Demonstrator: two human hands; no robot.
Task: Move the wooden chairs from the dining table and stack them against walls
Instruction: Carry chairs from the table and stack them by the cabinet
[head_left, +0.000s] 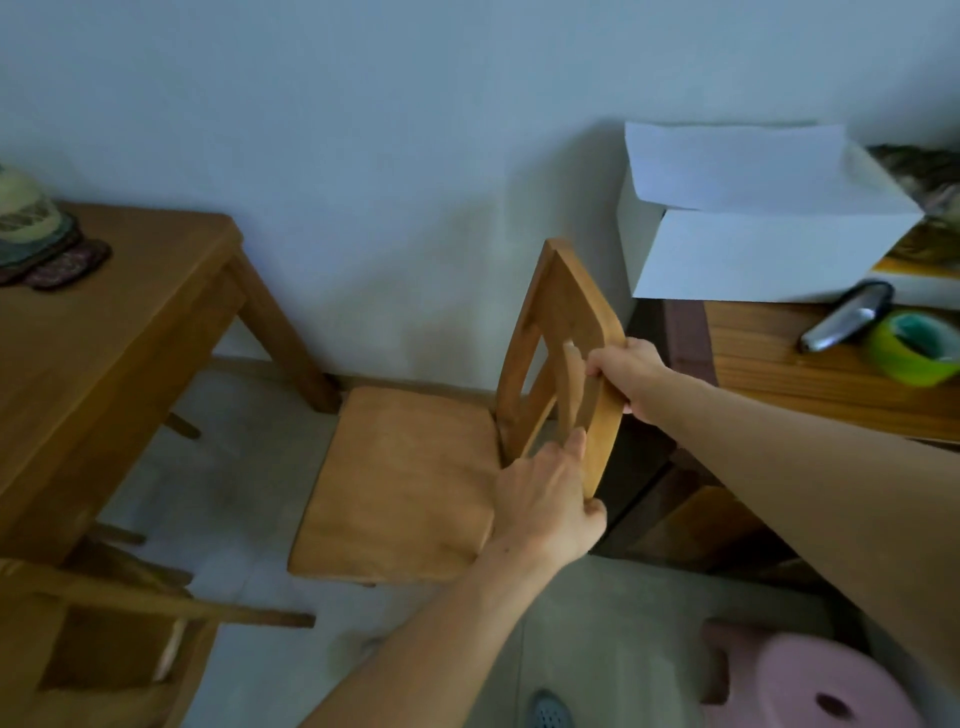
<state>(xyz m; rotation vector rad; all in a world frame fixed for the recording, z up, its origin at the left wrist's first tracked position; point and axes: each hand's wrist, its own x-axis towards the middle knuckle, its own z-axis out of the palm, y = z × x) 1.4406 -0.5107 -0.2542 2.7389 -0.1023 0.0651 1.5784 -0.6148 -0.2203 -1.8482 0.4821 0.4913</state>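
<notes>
Both my hands grip the chair (405, 478) by its backrest: left hand (545, 504) closed on the lower end, right hand (626, 376) on the top rail. Chair sits between table (104, 332) and wall (363, 156)

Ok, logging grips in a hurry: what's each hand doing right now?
Left hand: closed on the wooden chair backrest, lower end.
Right hand: closed on the same backrest, top rail.

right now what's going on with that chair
A person grips the backrest of a wooden chair with both hands: the left hand on its lower edge, the right hand higher up. The chair sits by the wall, between the dining table and a side table.
</notes>
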